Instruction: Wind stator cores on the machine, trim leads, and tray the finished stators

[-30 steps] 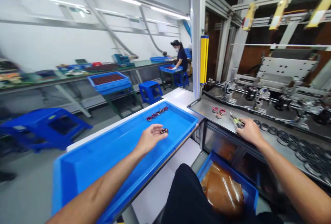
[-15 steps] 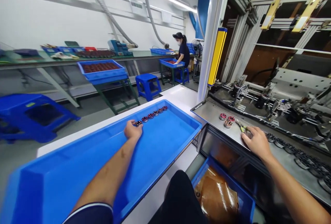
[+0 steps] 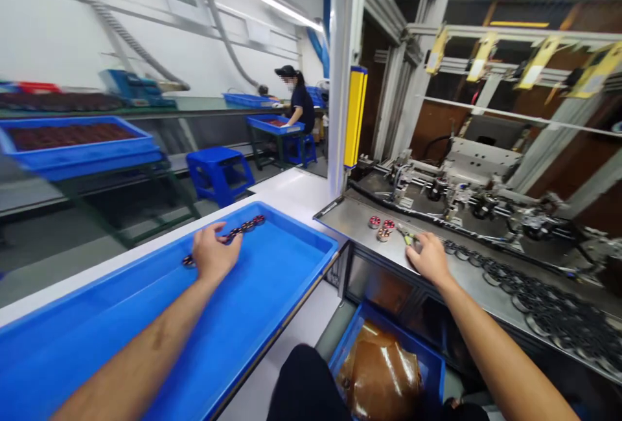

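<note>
In the blue tray [image 3: 291, 272], my left hand [image 3: 216, 256] is over a row of small round wound cores [image 3: 247, 226], dark with red and copper colours. Its thumb and forefinger are apart, with part of the row showing between them. One more core [image 3: 188, 260] shows just left of the hand; the palm hides what lies under it. On the metal ledge, my right hand [image 3: 428, 258] is closed round green-handled pliers [image 3: 407, 236], their jaws pointing to the left. Three red and copper wound cores [image 3: 383, 234] sit close by the jaws.
Many black rings [image 3: 515, 288] cover the ledge on the right, before the machine [image 3: 466, 188]. Below is a blue bin [image 3: 440, 375] with brown plastic-wrapped contents. A yellow light guard [image 3: 356, 116] stands on the post. A co-worker [image 3: 302, 107] is at a far tray.
The view has turned to the right. My left hand has let go of the end core and shifted along the row, its fingers spread wider. My right hand stays on the pliers.
</note>
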Action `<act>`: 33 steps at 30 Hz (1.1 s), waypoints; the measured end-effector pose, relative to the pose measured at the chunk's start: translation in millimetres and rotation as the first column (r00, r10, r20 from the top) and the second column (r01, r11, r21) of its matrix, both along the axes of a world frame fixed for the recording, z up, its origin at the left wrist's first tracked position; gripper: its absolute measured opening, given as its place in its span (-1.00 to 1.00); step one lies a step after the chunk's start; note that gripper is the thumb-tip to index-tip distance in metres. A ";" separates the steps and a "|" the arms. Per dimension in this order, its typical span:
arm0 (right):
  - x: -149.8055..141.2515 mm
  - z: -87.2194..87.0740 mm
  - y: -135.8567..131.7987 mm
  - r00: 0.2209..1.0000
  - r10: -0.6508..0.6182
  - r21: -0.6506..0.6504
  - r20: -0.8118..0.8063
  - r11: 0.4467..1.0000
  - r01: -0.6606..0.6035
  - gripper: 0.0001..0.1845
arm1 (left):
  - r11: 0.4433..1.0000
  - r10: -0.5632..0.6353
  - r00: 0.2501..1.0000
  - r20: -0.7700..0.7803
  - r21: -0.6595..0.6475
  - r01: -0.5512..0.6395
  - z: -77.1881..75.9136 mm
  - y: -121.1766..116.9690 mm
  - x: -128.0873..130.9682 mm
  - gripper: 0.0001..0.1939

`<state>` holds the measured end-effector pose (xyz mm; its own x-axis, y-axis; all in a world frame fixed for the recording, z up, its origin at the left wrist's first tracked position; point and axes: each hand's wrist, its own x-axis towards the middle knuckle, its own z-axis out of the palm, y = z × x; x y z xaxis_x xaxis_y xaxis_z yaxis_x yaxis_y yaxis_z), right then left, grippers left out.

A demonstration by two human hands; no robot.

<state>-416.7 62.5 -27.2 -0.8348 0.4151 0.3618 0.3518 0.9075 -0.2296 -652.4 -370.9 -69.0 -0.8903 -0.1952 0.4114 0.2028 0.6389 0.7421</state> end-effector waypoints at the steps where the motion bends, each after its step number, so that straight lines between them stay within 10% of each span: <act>1: 0.4 1.1 -1.4 1.000 -0.008 -0.008 0.004 1.000 0.008 -0.63 | 0.996 -0.092 0.996 -0.006 -0.003 0.092 13.1 19.7 -0.5 -0.65; 7: 4.1 6.8 -8.6 0.999 -0.042 -0.050 0.021 0.998 0.043 -0.68 | 0.769 -0.638 0.766 0.083 0.005 0.639 67.9 162.4 13.1 -0.79; 15: 15.1 10.1 -17.3 0.998 -0.065 -0.098 -0.023 0.993 0.062 -0.69 | 0.522 -0.851 0.498 0.168 0.166 0.836 70.5 273.3 56.6 -0.61; 26: 13.1 4.3 -9.2 0.996 -0.040 -0.189 -0.082 0.982 0.024 -0.68 | 0.605 -0.770 0.636 0.057 0.382 0.699 85.9 251.9 70.0 -0.29; 33: 34.8 34.8 -28.5 0.927 0.094 -0.298 -0.363 0.931 -0.211 -0.69 | 0.429 -0.761 0.597 -0.254 0.492 0.757 103.5 179.2 210.9 -0.27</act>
